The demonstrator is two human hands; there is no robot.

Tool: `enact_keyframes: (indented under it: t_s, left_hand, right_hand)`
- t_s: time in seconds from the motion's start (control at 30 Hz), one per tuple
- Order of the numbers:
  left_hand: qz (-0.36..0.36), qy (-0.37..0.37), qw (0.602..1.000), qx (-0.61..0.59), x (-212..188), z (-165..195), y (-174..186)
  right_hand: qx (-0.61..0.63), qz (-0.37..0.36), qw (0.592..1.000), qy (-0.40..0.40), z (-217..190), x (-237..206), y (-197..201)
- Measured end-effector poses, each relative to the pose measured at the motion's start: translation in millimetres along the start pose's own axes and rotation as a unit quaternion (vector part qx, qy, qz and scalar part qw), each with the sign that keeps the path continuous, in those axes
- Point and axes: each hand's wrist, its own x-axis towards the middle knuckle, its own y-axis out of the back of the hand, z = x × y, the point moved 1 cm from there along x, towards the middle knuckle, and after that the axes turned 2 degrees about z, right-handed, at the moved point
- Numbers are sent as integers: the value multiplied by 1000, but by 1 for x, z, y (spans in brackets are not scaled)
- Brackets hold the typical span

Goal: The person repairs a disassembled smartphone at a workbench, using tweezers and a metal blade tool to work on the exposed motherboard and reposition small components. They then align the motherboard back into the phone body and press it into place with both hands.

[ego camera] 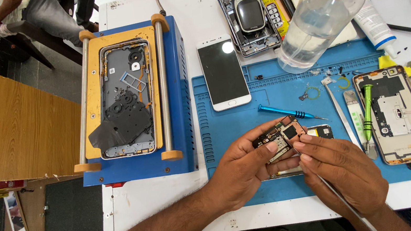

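Note:
My left hand (246,165) grips a small phone circuit board (283,134) over the blue work mat (235,143), thumb on top. My right hand (342,166) meets the board from the right, fingertips pinching its edge, and a thin metal tool runs back along that wrist. Under the hands lies an opened phone frame (318,131), mostly hidden. A blue screwdriver (284,112) lies on the mat just beyond the board.
A blue separator machine (177,98) with an open phone shell (126,99) stands at left. A white phone (222,72), a keypad phone (249,14), a clear bottle (317,16), tweezers (338,111), a green screwdriver (368,110) and a gold phone back (398,114) surround the mat. Another person sits at the far left.

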Motion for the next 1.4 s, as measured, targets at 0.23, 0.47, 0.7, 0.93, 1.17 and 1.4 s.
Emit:
enact_keyframes:
  t_s: [0.23, 0.47, 0.7, 0.93, 1.17, 1.4]
  left_hand:
    - [-13, -3, 1000, 2, -1, 1, 0]
    - [-8, 9, 1000, 7, -2, 0, 1]
    - [5, 7, 1000, 7, -2, -1, 3]
    - [-5, 5, 1000, -1, -2, 0, 2]
    - [8, 11, 1000, 10, -3, 4, 1]
    - [23, 4, 999, 26, -1, 3, 3]
  right_hand:
    - [-9, -2, 1000, -17, 0, -5, 1]
    - [34, -3, 999, -35, 5, -9, 3]
    - [22, 5, 1000, -16, 4, -6, 3]
    - [9, -6, 1000, -7, 4, -3, 3]
    - [3, -1, 1000, 8, 4, -2, 2]
    - [-4, -34, 999, -9, 4, -1, 2]
